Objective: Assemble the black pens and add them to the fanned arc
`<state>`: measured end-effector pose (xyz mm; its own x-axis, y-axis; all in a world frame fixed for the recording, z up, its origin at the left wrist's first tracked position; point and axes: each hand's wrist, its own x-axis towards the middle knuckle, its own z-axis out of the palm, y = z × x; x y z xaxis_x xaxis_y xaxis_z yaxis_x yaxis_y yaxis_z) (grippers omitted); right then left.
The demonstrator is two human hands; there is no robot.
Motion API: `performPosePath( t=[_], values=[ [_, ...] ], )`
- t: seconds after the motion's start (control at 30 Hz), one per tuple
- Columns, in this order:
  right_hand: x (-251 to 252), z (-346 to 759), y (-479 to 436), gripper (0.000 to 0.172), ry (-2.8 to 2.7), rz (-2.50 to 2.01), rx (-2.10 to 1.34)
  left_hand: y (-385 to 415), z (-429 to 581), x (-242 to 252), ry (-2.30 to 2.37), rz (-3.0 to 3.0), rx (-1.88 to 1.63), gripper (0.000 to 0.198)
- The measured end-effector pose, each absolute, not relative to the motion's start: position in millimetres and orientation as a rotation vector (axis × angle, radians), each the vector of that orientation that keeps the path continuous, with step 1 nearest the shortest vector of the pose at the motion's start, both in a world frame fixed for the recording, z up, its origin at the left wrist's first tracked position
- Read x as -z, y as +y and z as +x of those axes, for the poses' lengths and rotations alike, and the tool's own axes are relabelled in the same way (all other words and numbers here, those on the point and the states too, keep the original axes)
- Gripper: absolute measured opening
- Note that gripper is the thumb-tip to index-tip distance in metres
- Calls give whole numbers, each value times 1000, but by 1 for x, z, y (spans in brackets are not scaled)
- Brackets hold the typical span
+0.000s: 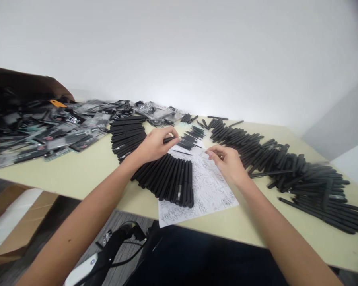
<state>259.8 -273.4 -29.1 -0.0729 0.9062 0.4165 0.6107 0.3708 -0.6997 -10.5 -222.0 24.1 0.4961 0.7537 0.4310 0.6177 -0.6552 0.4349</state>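
My left hand (155,143) is closed around a black pen (169,139), held just above a neat row of black pens (167,176). My right hand (226,162) hovers over a scribbled sheet of paper (207,190), its fingers curled with the fingertips pinched together; whether anything is between them I cannot make out. A small bunch of pen caps or short pens (191,139) lies between the two hands.
A long heap of loose black pens (286,167) runs along the right of the pale table (77,174). Another stacked row of pens (127,137) lies behind my left hand. Plastic pen packages (47,131) spill from a cardboard box (24,83) at the left.
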Motion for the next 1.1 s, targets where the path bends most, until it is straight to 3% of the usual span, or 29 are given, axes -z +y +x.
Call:
performPosePath(
  t=[0.27,0.57,1.1],
  values=[
    [35,264,-274,22,-1755,-1739,-237,-222,-11,-25,1173,2536,-756,29],
    [29,258,-279,23,-1721,-1982,-233,-223,-8,-24,1100,2553,-569,47],
    [36,247,-271,20,-1955,-1899,-115,-226,-3,-21,1136,2574,-736,23]
  ],
)
